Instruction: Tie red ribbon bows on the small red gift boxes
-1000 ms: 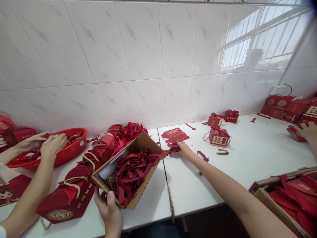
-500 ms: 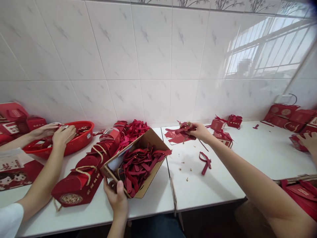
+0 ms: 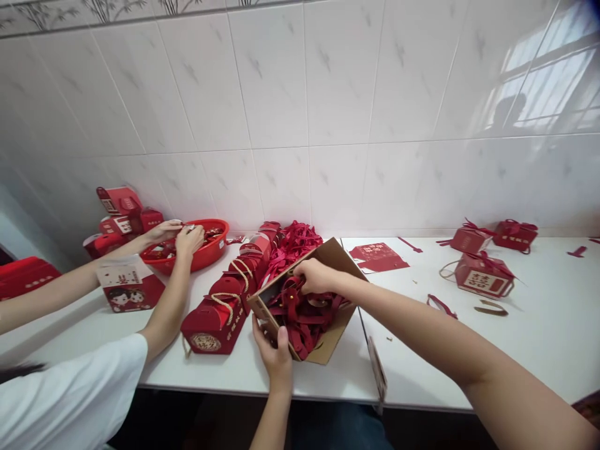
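Note:
A cardboard box stands tilted on the white table, heaped with dark red straps that carry small gold fittings. My left hand is closed on the near left edge of this box, thumb over the rim. My right hand reaches into the box from the right, its fingers curled on straps at the top of the heap. Its fingertips are partly hidden among them. Left of the box runs a row of red gift boxes with rope handles, and a pile of red ribbons lies behind.
At left, a co-worker's hands are over a red basin, near a printed box. To the right lie a flat red card, small red boxes and a loose strap. A gap splits the tables.
My right hand has brought its bunch of straps from the right table into the cardboard box. The view has turned left. My left hand has kept its hold.

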Demonstrator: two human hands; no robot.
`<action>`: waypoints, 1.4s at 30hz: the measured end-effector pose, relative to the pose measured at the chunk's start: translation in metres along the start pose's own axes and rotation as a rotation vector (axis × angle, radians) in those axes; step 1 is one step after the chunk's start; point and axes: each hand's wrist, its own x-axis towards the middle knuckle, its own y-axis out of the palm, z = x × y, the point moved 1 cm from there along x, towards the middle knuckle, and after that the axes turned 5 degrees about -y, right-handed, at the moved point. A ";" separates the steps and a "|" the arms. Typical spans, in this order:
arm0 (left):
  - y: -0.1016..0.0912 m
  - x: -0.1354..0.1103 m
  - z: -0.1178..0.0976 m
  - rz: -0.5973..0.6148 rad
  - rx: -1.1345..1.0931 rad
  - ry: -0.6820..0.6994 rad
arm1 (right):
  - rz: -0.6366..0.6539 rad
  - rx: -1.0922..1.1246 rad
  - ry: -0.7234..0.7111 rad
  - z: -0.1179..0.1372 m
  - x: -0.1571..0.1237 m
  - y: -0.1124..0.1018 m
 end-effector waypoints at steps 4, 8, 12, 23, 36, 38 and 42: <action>0.000 0.000 0.000 0.019 -0.083 -0.071 | 0.034 -0.041 -0.184 0.012 0.020 0.044; 0.000 0.000 -0.001 0.027 -0.111 -0.096 | 0.231 -0.183 -0.260 0.014 0.014 0.035; 0.001 -0.001 -0.005 0.035 -0.128 -0.104 | 0.338 -0.046 -0.205 0.008 0.003 -0.009; 0.003 0.006 0.001 -0.068 -0.106 -0.040 | -0.396 0.303 -0.001 -0.015 -0.099 -0.094; 0.013 0.012 0.001 -0.141 -0.196 0.052 | -0.591 -0.026 1.201 -0.153 -0.312 0.025; 0.016 0.011 -0.003 -0.163 -0.219 0.051 | -0.456 -0.019 1.128 -0.156 -0.299 0.034; 0.018 0.010 -0.006 -0.128 -0.191 0.064 | -0.409 -0.034 1.001 -0.175 -0.271 0.025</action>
